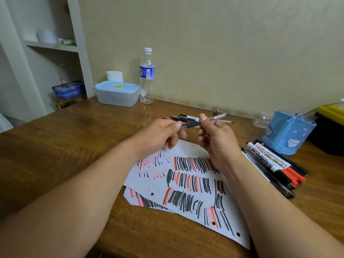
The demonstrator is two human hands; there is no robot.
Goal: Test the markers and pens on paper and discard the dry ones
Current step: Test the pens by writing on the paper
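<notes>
Both hands are up over the wooden tabletop (74, 146), sharing one clear-barrelled gel pen (214, 118) between them. My left hand (163, 135) pinches the pen's near end by the black rubber grip with thumb and forefinger, the other fingers curled under. My right hand (217, 140) holds the barrel, thumb pressed on top and fingers wrapped below, so the far end sticks out past it to the right. The pen hangs clear of the paper, level with a small heap of loose pens (183, 117) that lies on the tabletop just behind my hands.

Under my wrists lies a sheet of paper (149, 181) covered in rows of short black and red-orange strokes, with a few faint blue ones near its upper left. A second sheet (136, 199), marked the same way, pokes out from beneath its left corner.

To my right, a bundle of whiteboard markers (270, 162) with black and red caps lies beside the paper, touching the foot of a blue divided pen holder (288, 133). A yellow-and-black case (331, 125) stands past the holder.

Against the wall at the back left stand a water bottle (147, 77), a plastic tub (117, 95) with a pale blue lid just beside it, and a roll of tissue (114, 76) behind the tub
</notes>
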